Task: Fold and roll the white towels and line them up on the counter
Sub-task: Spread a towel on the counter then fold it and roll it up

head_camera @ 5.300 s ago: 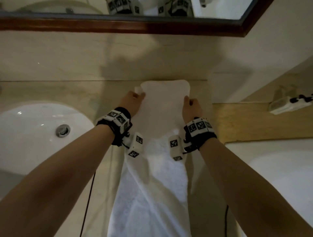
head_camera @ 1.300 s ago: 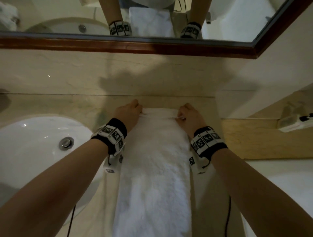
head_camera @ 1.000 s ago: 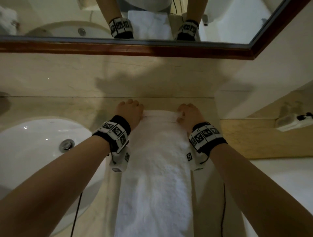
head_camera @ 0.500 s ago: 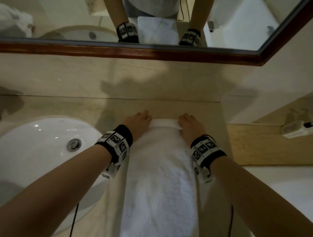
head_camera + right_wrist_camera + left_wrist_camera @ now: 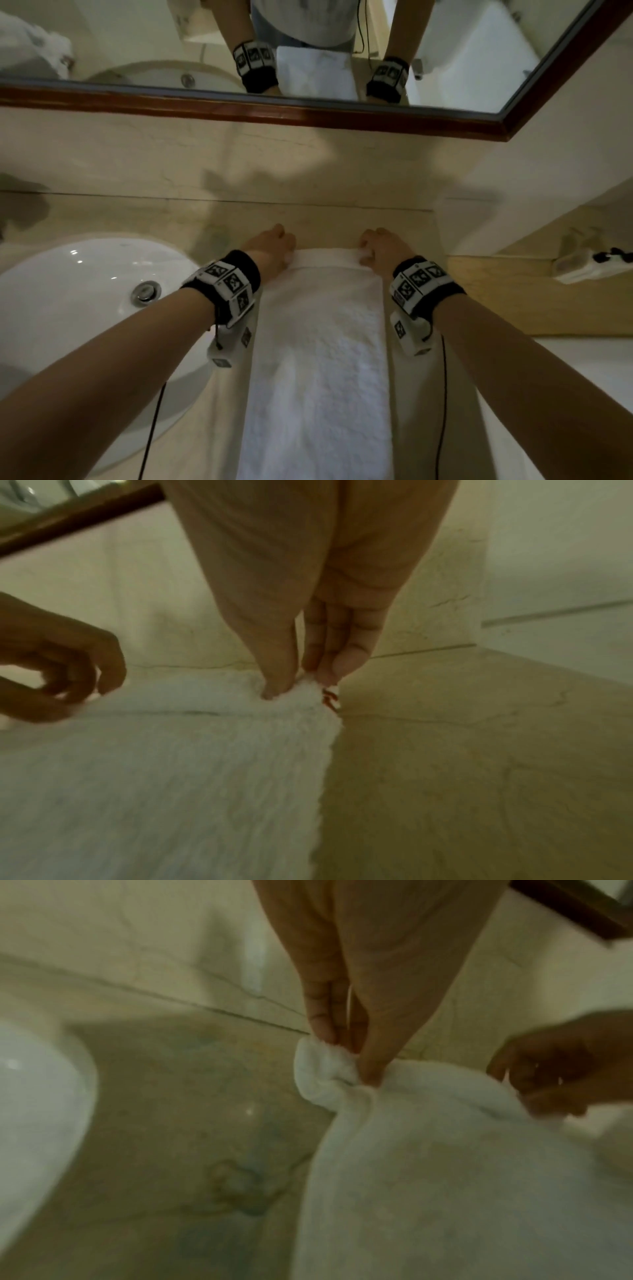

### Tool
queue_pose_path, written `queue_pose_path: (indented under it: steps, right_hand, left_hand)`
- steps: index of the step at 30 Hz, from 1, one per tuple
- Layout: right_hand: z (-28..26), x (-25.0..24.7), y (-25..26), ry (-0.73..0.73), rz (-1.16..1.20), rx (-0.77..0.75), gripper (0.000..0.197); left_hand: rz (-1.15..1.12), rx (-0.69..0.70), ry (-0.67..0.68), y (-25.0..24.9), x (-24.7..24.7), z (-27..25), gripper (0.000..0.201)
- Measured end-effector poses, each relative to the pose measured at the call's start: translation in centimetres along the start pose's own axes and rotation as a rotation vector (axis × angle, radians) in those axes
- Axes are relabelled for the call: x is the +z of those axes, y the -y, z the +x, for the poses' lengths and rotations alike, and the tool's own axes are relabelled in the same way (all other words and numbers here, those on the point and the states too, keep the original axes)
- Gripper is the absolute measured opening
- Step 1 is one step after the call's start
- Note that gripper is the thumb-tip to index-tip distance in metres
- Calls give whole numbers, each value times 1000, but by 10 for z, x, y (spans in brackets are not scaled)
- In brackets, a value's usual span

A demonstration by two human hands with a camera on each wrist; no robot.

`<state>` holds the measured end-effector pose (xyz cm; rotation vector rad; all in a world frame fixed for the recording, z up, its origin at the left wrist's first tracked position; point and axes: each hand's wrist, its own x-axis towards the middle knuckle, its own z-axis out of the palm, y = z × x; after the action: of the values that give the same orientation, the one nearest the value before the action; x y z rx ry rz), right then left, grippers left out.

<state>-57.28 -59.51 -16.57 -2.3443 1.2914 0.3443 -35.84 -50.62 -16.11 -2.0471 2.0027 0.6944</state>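
A long white towel (image 5: 318, 359) lies folded into a narrow strip on the beige counter (image 5: 346, 219), running from the far edge toward me. Its far end is turned over into a small roll (image 5: 327, 257). My left hand (image 5: 277, 248) pinches the roll's left end (image 5: 322, 1069) between thumb and fingers. My right hand (image 5: 378, 248) pinches the right end (image 5: 301, 693), where a small red-and-white tag (image 5: 330, 697) sticks out. In each wrist view the other hand appears across the towel.
A white sink basin (image 5: 68, 308) with a metal drain (image 5: 145, 293) sits left of the towel. A wood-framed mirror (image 5: 308, 113) hangs over the back wall. At the right are a wooden ledge (image 5: 513, 294) with a white device (image 5: 589, 265) and a white bathtub rim (image 5: 582, 370).
Since the flat fold several seconds ago, both hands went to the towel's far end and turned it over. The small roll has come slightly toward me over the last second.
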Motion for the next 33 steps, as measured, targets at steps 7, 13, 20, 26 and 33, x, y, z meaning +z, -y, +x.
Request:
queue_pose_path:
  steps: [7, 13, 20, 26, 33]
  right_hand:
    - [9, 1, 5, 26, -330, -131, 34]
    - [-11, 32, 8, -184, -221, -169, 38]
    - [-19, 20, -2, -110, 69, -132, 21]
    - [1, 7, -5, 57, -56, 12, 43]
    - [-23, 17, 10, -69, -190, -121, 25]
  left_hand:
    - [53, -34, -34, 8, 3, 5, 34]
    - [314, 63, -68, -5, 20, -5, 38]
    - [112, 47, 38, 3, 8, -16, 31]
    - [31, -121, 5, 1, 5, -1, 41]
    - [182, 44, -145, -12, 13, -19, 38]
